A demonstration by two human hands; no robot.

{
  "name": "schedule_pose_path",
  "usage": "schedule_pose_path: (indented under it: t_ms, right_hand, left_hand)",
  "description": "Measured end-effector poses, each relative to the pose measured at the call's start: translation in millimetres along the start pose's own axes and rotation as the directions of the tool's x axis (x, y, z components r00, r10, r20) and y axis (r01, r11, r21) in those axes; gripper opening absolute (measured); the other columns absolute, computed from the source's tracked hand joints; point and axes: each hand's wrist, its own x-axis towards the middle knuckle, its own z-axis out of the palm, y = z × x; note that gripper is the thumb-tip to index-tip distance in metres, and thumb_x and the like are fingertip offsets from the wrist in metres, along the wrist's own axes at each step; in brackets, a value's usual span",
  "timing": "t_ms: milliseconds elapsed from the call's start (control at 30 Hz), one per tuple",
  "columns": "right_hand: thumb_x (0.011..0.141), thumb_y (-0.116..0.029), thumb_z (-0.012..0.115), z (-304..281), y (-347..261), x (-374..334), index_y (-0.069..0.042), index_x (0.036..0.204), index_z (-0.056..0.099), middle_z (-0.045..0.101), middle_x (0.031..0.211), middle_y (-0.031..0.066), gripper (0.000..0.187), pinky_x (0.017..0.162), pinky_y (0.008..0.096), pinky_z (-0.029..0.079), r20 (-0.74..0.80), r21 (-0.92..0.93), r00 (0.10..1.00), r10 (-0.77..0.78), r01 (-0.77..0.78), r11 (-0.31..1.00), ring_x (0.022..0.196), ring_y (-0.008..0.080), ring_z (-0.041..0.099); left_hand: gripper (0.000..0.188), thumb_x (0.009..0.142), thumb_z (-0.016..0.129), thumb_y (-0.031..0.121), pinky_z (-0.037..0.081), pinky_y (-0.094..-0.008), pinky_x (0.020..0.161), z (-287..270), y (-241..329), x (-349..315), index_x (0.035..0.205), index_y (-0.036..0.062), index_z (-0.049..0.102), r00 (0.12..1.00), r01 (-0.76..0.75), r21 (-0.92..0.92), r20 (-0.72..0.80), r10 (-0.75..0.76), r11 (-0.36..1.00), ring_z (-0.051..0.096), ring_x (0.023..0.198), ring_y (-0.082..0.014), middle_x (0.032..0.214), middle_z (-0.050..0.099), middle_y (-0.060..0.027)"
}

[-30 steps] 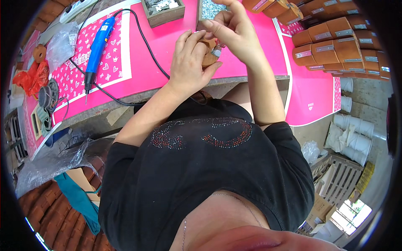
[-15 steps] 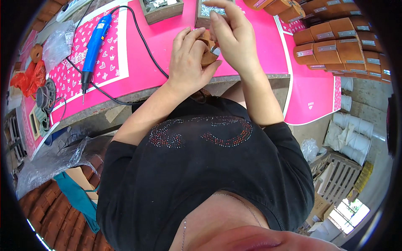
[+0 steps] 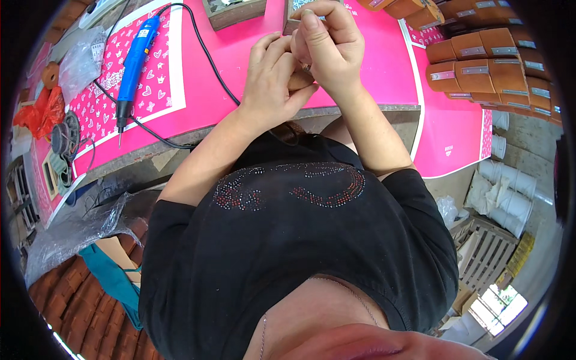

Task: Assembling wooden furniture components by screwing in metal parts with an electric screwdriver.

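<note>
Above the near edge of the long, bright-pink covered table (image 3: 204, 102), the left hand (image 3: 273, 78) was cupped around a small, brown, rounded, wood-like piece (image 3: 300, 79); its fingers bent over the far side, and its thumb lay along the near side; it kept much the same grip as a moment earlier. What had changed was the right hand (image 3: 336, 51); it had drawn in to the left, close against the left fingers, and now screened most of the piece; a shiny, pale metal fitting on the piece's right side, plain to see half a second before, was hidden. The right hand was partly curled, its thumb raised and its fingers folded in; whether it pinched anything could not be told. With that, both hands appeared to be working at one spot, the left as the steadying one; how the fitting sat could not be judged. To the left, the blue, stick-shaped electric screwdriver (image 3: 137, 60) lay untouched with its black cable; beyond the hands stood two grey-brown, open wooden boxes (image 3: 237, 13); at the far right were stacked brown, curved blocks with silvery metal plates (image 3: 474, 78).
</note>
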Motion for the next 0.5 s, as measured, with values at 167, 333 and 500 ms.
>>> schedule_pose_path:
  t_ms: [167, 333, 500]
  right_hand:
    - [0.092, -0.009, 0.047, -5, 1, 4, 0.001, 0.1, 0.052, 0.045, 0.058, -0.0021, 0.014, 0.045, 0.0196, 0.032, 0.049, -0.001, 0.988, -0.146, 0.146, 0.989, 0.05, 0.0036, 0.04]
    - [0.09, -0.009, 0.053, 8, -36, -8, 0.0, 0.096, 0.055, 0.05, 0.061, -0.0027, 0.011, 0.049, 0.017, 0.036, 0.0, -0.152, 0.971, -0.238, 0.236, 0.96, 0.054, 0.0024, 0.045]
    - [0.096, -0.011, 0.039, -15, -67, 8, 0.001, 0.102, 0.048, 0.039, 0.055, 0.0007, 0.017, 0.048, 0.0264, 0.037, 0.019, -0.152, 0.911, -0.413, 0.411, 0.899, 0.048, 0.0093, 0.037]
  left_hand:
    - [0.038, 0.06, 0.074, 0.019, 0.032, -0.0459, 0.096, -3, -3, 2, 0.088, 0.0025, 0.054, 1.0, -0.01, -0.029, 0.016, 0.01, 1.0, 0.039, 0.11, -0.0365, 0.109, 0.051, -0.0143]
    - [0.032, 0.062, 0.073, 0.013, 0.03, -0.046, 0.1, -16, -9, 2, 0.087, 0.0048, 0.057, 0.983, -0.012, -0.088, 0.184, 0.028, 0.996, 0.034, 0.119, -0.0373, 0.122, 0.048, -0.011]
    - [0.034, 0.065, 0.07, 0.007, 0.027, -0.0457, 0.104, -60, -21, 23, 0.097, 0.0082, 0.06, 0.873, -0.05, 0.011, 0.487, 0.039, 0.999, 0.026, 0.128, -0.0363, 0.138, 0.037, -0.0072]
